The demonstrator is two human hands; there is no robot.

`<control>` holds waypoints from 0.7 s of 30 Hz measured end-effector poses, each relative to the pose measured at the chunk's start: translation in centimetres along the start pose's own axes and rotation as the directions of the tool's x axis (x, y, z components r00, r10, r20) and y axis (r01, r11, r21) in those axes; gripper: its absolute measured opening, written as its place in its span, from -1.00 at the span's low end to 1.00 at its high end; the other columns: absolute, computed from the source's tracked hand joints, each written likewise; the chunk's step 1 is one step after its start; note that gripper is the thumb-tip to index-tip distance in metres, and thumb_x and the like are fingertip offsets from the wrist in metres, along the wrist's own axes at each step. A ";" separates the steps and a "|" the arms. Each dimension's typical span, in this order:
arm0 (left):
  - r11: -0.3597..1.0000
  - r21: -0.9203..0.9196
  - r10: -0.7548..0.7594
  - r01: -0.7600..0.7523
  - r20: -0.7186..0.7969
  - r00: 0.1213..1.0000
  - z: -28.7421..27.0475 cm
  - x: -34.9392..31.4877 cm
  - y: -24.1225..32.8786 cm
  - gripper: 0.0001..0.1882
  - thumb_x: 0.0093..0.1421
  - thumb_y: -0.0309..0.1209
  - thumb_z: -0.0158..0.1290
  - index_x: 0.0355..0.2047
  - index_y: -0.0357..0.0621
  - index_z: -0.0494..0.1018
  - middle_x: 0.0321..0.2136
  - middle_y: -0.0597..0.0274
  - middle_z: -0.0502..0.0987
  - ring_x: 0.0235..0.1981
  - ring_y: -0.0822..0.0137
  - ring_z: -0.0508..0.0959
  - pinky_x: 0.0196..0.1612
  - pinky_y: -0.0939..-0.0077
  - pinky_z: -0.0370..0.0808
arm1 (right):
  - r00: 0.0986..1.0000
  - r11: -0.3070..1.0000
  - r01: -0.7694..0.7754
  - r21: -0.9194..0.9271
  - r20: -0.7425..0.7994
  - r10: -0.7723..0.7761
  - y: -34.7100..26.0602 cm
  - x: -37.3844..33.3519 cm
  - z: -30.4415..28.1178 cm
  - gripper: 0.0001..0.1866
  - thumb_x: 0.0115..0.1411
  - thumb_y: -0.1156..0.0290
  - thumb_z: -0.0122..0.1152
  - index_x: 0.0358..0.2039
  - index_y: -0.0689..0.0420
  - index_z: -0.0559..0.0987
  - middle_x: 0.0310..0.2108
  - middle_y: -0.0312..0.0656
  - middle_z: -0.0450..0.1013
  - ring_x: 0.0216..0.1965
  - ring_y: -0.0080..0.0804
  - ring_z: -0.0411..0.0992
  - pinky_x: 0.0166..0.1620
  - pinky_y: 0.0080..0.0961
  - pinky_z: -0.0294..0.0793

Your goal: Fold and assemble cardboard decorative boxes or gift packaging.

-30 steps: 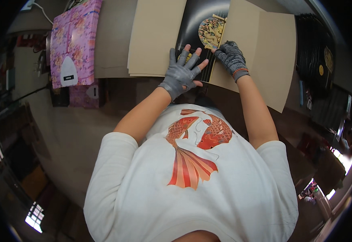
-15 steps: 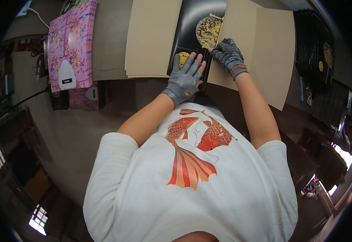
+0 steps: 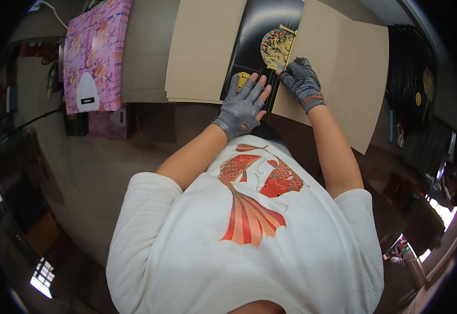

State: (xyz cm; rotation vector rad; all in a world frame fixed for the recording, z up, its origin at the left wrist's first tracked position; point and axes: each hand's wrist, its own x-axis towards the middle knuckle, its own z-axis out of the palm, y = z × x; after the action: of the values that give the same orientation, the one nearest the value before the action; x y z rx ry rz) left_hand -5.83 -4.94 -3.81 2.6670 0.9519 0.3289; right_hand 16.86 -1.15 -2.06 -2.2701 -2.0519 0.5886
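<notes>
My left hand (image 3: 240, 107), in a grey glove with bare fingertips, lies spread and flat on the lower part of a glossy black panel (image 3: 262, 15). Its fingers partly cover a small gold emblem (image 3: 243, 79). Further up the panel is a round, colourful medallion (image 3: 276, 47) with a gold dragon pattern. My right hand (image 3: 303, 82), in a darker knitted glove with an orange band, rests at the panel's right edge. Its fingers are curled, the thumb beside the medallion's lower end. Whatever is under those fingers is hidden. Beige cardboard (image 3: 349, 68) spreads out beneath that hand.
Another beige cardboard sheet (image 3: 202, 47) flanks the panel on the left. A stack of purple floral folded boxes (image 3: 100, 52) stands at the far left of the table (image 3: 147, 57). Stacked black pieces with gold emblems (image 3: 411, 73) stand at the far right.
The whole view has shifted slightly, with the table's things a little lower and to the right. Both hands keep nearly the same places on the panel and the cardboard.
</notes>
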 end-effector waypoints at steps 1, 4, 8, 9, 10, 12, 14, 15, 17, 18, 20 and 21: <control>1.000 -0.022 -0.004 0.004 0.004 1.000 0.0 0.1 0.0 -0.27 0.13 -0.10 0.12 0.28 -0.07 0.24 0.34 0.05 0.13 0.39 0.05 0.04 0.32 -0.30 -0.15 | 1.000 1.000 0.005 -0.017 -0.001 -0.005 0.1 0.0 0.0 -0.55 0.14 0.01 0.25 -0.25 0.20 0.61 0.03 0.16 0.37 0.10 0.03 0.33 0.17 -0.20 0.32; 0.999 -0.040 0.003 -0.003 -0.017 1.000 -0.1 0.1 -0.2 -0.27 0.12 -0.09 0.12 0.27 -0.07 0.24 0.34 0.05 0.13 0.39 0.05 0.05 0.31 -0.30 -0.13 | 1.000 1.000 -0.004 -0.005 -0.017 0.004 -0.2 -0.2 -0.4 -0.55 0.14 0.01 0.25 -0.28 0.21 0.61 0.04 0.17 0.36 0.10 0.04 0.34 0.17 -0.19 0.32; 0.999 -0.031 0.016 -0.017 -0.046 0.999 0.3 0.0 -0.6 -0.27 0.11 -0.09 0.13 0.25 -0.08 0.26 0.34 0.03 0.14 0.38 0.03 0.09 0.31 -0.31 -0.10 | 0.998 0.995 0.036 -0.098 0.056 -0.031 -1.1 0.3 -1.7 -0.56 0.14 0.00 0.25 -0.28 0.18 0.61 -0.08 0.08 0.41 -0.03 0.00 0.41 0.08 -0.17 0.39; 0.999 -0.051 0.014 -0.016 -0.052 0.999 0.2 0.0 -0.6 -0.27 0.09 -0.10 0.15 0.24 -0.08 0.27 0.33 0.02 0.15 0.37 0.02 0.10 0.30 -0.31 -0.09 | 0.993 0.989 -0.001 -0.151 0.113 0.018 -1.6 1.1 -2.3 -0.58 0.12 0.03 0.25 -0.27 0.16 0.61 -0.15 0.03 0.42 -0.08 -0.04 0.44 0.01 -0.17 0.43; 0.998 -0.055 0.006 -0.010 -0.063 0.998 0.2 -0.2 -0.5 -0.27 0.08 -0.10 0.17 0.24 -0.08 0.28 0.34 0.02 0.14 0.37 0.01 0.09 0.30 -0.32 -0.08 | 0.993 0.988 0.015 -0.154 0.114 0.002 -2.8 1.6 -2.9 -0.58 0.12 0.03 0.25 -0.27 0.16 0.61 -0.15 0.03 0.42 -0.08 -0.04 0.44 0.01 -0.17 0.43; 0.999 -0.042 -0.005 0.002 -0.069 0.998 0.1 -0.3 -0.6 -0.26 0.07 -0.09 0.17 0.24 -0.07 0.28 0.30 0.03 0.20 0.34 0.01 0.15 0.30 -0.32 -0.07 | 0.962 0.982 0.162 -0.101 -0.204 -0.180 -5.8 2.4 -3.5 -0.59 0.08 0.04 0.26 -0.22 0.10 0.61 -0.18 0.02 0.43 -0.11 -0.03 0.44 -0.04 -0.17 0.45; 0.997 -0.076 0.004 -0.009 -0.056 0.998 -0.2 0.3 -0.5 -0.25 0.06 -0.08 0.17 0.24 -0.05 0.28 0.27 0.04 0.24 0.31 0.02 0.19 0.29 -0.33 -0.06 | 0.803 0.879 0.472 -0.074 -0.376 -0.463 -8.7 4.1 -3.3 -0.53 0.03 0.04 0.27 -0.09 0.02 0.58 -0.11 -0.01 0.44 -0.04 -0.04 0.43 0.01 -0.10 0.39; 0.994 -0.106 0.004 -0.008 -0.034 0.999 -0.2 0.4 -0.5 -0.25 0.05 -0.08 0.17 0.24 -0.04 0.28 0.24 0.05 0.28 0.28 0.03 0.23 0.29 -0.33 -0.05 | 0.733 0.804 0.575 -0.150 -0.342 -0.588 -10.0 5.0 -2.0 -0.50 0.03 0.04 0.26 -0.03 -0.04 0.55 -0.05 -0.06 0.44 0.02 -0.05 0.41 0.07 -0.06 0.33; 0.994 -0.109 0.000 -0.003 -0.033 0.999 -0.3 0.4 -0.4 -0.24 0.04 -0.09 0.18 0.24 -0.04 0.28 0.23 0.06 0.28 0.28 0.03 0.23 0.27 -0.34 -0.02 | 0.610 0.630 0.743 -0.226 -0.158 -0.776 -11.7 6.4 0.7 -0.47 0.06 0.02 0.22 0.06 -0.15 0.51 0.05 -0.16 0.42 0.13 -0.08 0.35 0.18 0.03 0.20; 0.993 -0.115 -0.002 -0.002 -0.035 0.999 -0.4 0.5 -0.3 -0.24 0.03 -0.10 0.19 0.24 -0.04 0.28 0.23 0.07 0.28 0.27 0.03 0.23 0.25 -0.34 0.00 | 0.555 0.544 0.809 -0.222 -0.019 -0.832 -12.3 7.1 1.1 -0.47 0.08 0.01 0.19 0.09 -0.21 0.50 0.10 -0.21 0.41 0.18 -0.11 0.32 0.23 0.07 0.13; 0.992 -0.124 0.004 -0.009 -0.039 0.999 -0.7 0.6 -0.4 -0.24 0.02 -0.11 0.19 0.23 -0.04 0.28 0.22 0.07 0.28 0.27 0.02 0.24 0.23 -0.35 0.02 | 0.515 0.496 0.840 -0.220 0.037 -0.857 -12.2 8.6 1.1 -0.53 0.12 -0.01 0.13 0.07 -0.28 0.50 0.10 -0.27 0.41 0.19 -0.13 0.31 0.26 0.08 0.12; 0.991 -0.134 -0.015 0.012 -0.023 1.000 -0.8 0.4 -0.4 -0.22 0.00 -0.11 0.20 0.24 -0.06 0.27 0.25 0.07 0.25 0.29 0.02 0.21 0.22 -0.35 0.04 | 0.440 0.419 0.890 -0.180 0.101 -0.892 -12.8 8.8 0.5 -0.54 0.13 0.00 0.12 0.06 -0.29 0.51 0.10 -0.26 0.40 0.20 -0.15 0.31 0.26 0.09 0.10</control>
State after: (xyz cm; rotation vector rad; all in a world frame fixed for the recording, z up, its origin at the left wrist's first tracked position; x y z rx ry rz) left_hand -5.98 -4.23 -3.19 2.5396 0.9206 0.4077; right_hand 5.08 8.92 -1.40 -0.8199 -2.9421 0.2460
